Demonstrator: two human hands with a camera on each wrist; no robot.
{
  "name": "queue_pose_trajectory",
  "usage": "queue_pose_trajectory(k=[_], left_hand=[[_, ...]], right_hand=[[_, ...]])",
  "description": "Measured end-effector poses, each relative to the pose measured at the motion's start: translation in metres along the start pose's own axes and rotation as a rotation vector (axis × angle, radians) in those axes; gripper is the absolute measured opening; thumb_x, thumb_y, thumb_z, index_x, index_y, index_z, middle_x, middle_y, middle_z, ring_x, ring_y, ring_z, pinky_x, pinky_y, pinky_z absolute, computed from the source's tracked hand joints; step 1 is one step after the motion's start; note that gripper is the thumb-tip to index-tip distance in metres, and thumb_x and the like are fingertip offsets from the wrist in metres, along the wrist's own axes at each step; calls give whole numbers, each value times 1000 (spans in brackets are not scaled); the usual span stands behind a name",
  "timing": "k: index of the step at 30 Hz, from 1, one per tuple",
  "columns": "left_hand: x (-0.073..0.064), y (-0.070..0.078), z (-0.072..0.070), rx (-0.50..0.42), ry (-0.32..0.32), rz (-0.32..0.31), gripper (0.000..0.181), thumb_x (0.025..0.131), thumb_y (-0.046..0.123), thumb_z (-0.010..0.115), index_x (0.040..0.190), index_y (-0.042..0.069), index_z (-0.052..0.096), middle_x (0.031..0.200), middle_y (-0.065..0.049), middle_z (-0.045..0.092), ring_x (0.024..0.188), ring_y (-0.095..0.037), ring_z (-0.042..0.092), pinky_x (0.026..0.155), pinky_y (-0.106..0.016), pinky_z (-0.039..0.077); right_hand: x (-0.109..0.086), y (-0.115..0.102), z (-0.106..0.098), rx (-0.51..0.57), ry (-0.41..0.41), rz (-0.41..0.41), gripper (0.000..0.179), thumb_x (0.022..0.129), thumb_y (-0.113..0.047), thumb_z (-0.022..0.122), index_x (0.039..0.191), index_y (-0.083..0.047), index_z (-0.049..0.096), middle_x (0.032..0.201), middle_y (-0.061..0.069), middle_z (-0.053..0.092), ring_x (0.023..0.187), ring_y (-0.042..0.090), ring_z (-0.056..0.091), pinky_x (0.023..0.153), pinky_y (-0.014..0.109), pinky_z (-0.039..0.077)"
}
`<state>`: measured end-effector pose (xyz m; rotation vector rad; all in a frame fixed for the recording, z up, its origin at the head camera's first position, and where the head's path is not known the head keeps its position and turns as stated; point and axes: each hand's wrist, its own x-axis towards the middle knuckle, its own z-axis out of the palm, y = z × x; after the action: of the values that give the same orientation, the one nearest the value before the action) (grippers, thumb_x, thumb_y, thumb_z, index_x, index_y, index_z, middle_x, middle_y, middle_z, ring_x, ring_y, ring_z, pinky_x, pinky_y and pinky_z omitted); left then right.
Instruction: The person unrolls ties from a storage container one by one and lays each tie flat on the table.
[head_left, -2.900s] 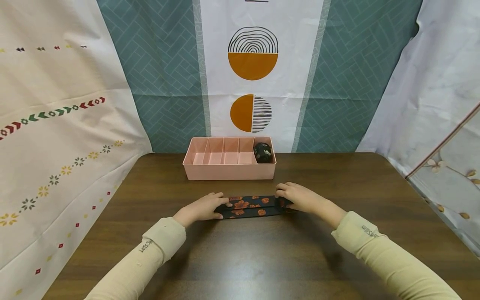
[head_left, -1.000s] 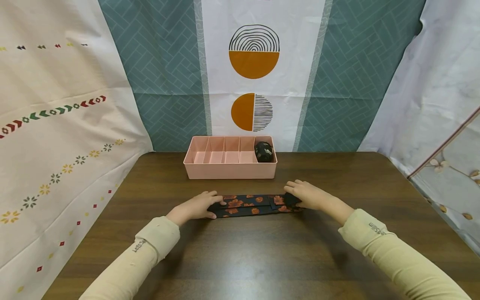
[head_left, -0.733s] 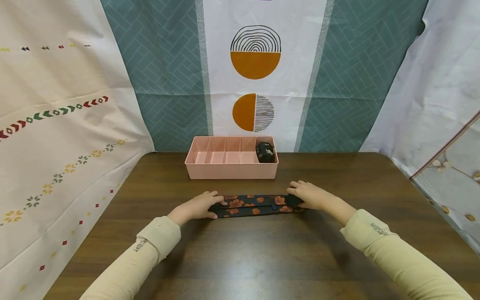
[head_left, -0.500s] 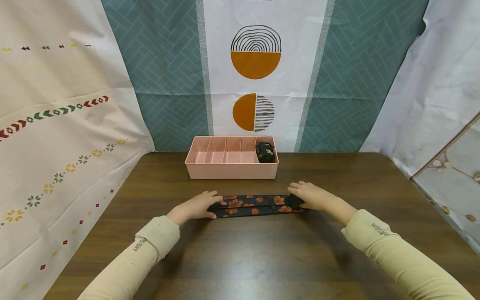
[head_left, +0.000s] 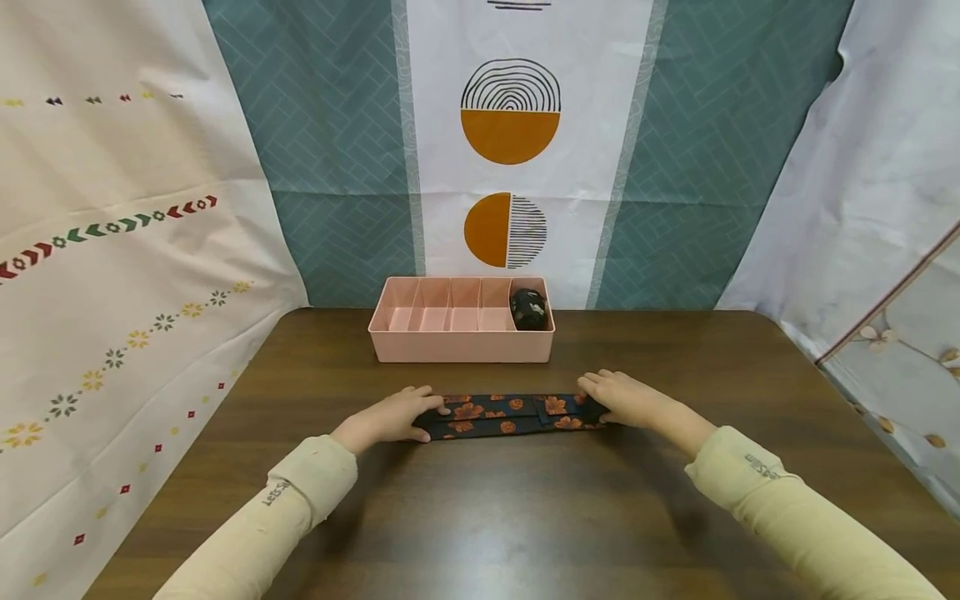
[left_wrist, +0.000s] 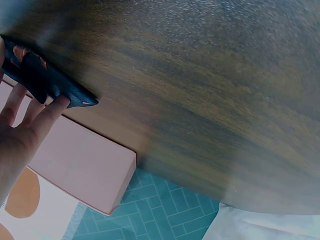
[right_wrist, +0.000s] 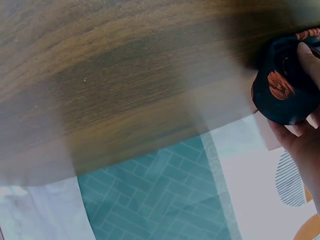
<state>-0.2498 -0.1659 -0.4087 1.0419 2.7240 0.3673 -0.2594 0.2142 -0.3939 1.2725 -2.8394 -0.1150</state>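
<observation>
A dark necktie with orange flowers (head_left: pixel 498 415) lies folded lengthwise in a flat strip across the table, with its narrow keeper loop showing near the right end. My left hand (head_left: pixel 393 417) holds the left end, fingers on the far edge and thumb on the near edge. In the left wrist view, the tie's pointed tip (left_wrist: pixel 82 99) sticks out past the fingers. At the other end, my right hand (head_left: pixel 626 402) grips the tie. In the right wrist view, a rounded fold of the tie (right_wrist: pixel 280 95) sits between thumb and fingers.
Behind the tie stands a pink divided box (head_left: pixel 461 347). Its rightmost compartment holds a dark patterned rolled bundle (head_left: pixel 528 309). The brown wooden table (head_left: pixel 480 517) reaches patterned curtains (head_left: pixel 337 167) at the back and sides.
Over the last three seconds my right hand has moved right with its end of the tie, and my left slightly left. More of the strip, including the keeper loop, now shows between them.
</observation>
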Motion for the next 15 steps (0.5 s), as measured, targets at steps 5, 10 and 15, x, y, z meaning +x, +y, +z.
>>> queue_pose_trajectory(k=[5, 10, 15], left_hand=[[0, 0, 3, -6, -1, 7, 39, 82, 16, 72, 119, 10, 60, 112, -10, 54, 106, -34, 52, 91, -50, 45], [-3, -3, 2, -7, 7, 5, 38, 81, 15, 72, 117, 9, 61, 110, -10, 54, 105, -33, 52, 91, -50, 45], [-4, -5, 0, 1, 8, 6, 38, 81, 15, 72, 117, 10, 61, 109, -10, 54, 103, -31, 52, 91, -49, 46]], right_hand=[[-3, 0, 2, -38, 1, -16, 42, 69, -11, 83, 102, -2, 59, 99, 9, 58, 88, 28, 58, 77, 42, 52], [-3, 2, 1, -62, 33, -43, 41, 68, -13, 83, 101, -2, 61, 96, 8, 58, 86, 26, 58, 76, 39, 52], [-3, 4, 0, -29, 19, -16, 39, 68, -11, 84, 97, -4, 58, 96, 7, 61, 88, 27, 60, 79, 42, 51]])
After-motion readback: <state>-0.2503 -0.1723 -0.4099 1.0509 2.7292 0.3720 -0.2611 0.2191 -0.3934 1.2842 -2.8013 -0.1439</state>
